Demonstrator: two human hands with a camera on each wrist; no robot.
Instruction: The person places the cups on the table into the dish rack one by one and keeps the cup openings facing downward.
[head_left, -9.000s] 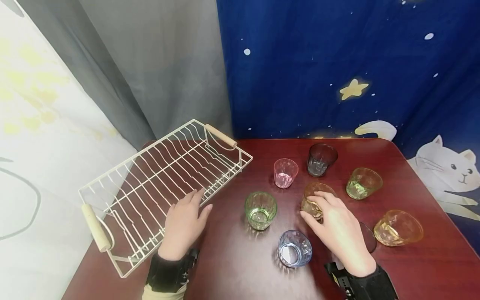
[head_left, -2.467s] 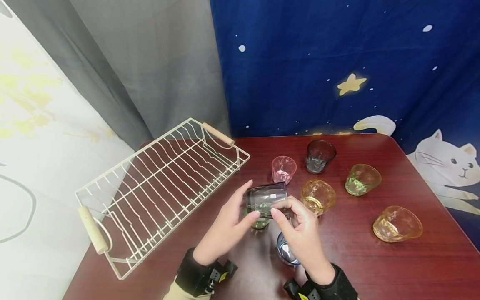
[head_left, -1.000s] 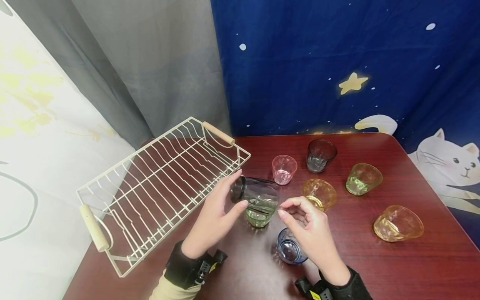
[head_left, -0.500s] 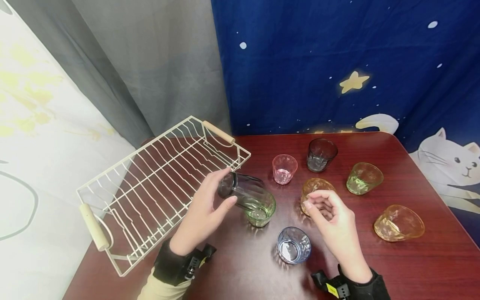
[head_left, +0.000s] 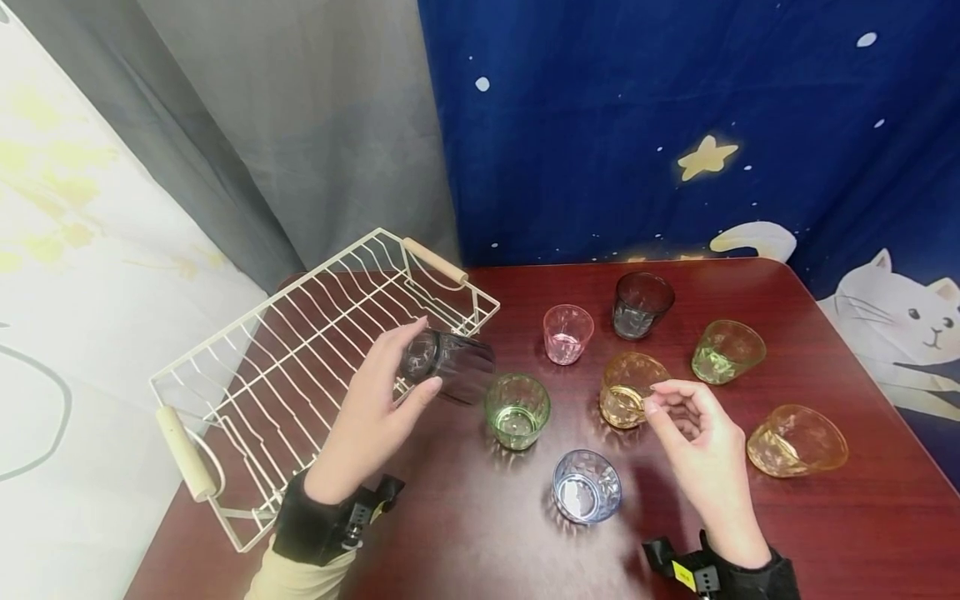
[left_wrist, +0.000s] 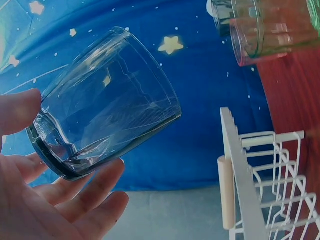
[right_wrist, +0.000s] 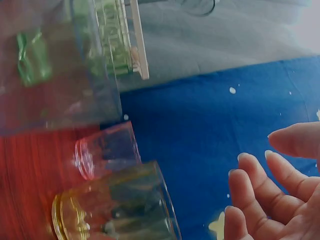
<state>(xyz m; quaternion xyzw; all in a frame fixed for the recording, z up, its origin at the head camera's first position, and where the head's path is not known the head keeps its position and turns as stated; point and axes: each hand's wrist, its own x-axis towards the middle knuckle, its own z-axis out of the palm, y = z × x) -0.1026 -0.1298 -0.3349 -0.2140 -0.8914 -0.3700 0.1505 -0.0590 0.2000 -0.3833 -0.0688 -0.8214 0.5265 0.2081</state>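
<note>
1. The fingers [head_left: 397, 337] and thumb of the left hand [head_left: 360, 425] grip a grey glass [head_left: 467, 369] near its base.
2. That glass is tipped over in the air, base toward the palm, mouth to the right. In the head view it overlaps the near edge of a white wire rack [head_left: 265, 306]; the left wrist view shows the two apart.
3. The right hand [head_left: 705, 450] hangs with loosely curled fingers, the thumb a narrow gap from them. In the head view its fingertips overlap an amber glass [head_left: 621, 404]; the right wrist view shows them apart.
4. Upright on the bench [head_left: 465, 533], between the hands, are a green glass [head_left: 517, 414] and, nearer the person, a blue glass [head_left: 587, 487].
5. Farther back are a pink glass [head_left: 567, 336] and a black-tinted glass [head_left: 641, 308].
6. A second green glass [head_left: 726, 354] and a second amber glass [head_left: 795, 442] stand to the right.
7. The rack rests at the left, with wooden handles [head_left: 185, 454] at both ends.
</note>
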